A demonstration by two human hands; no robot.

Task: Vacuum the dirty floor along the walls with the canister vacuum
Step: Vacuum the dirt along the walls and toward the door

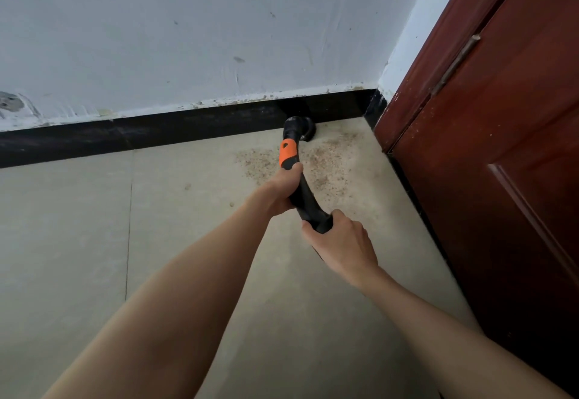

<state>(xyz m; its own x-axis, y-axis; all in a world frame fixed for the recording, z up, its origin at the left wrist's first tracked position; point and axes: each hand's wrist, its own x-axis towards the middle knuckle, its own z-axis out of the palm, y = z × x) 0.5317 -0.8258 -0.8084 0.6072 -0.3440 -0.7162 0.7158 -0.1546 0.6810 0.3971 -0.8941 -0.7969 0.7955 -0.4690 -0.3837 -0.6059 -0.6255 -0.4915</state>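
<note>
Fingers of the right hand (343, 243) and left hand (283, 190) curl round the vacuum wand (302, 196). At frame centre its nozzle (297, 127), seemingly touching the skirting (156, 135), could scatter the grit (322, 160) if shoved.

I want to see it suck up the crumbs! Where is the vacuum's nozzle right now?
In the head view the nozzle sits on the floor against the black baseboard, near the corner by the brown door.
</note>
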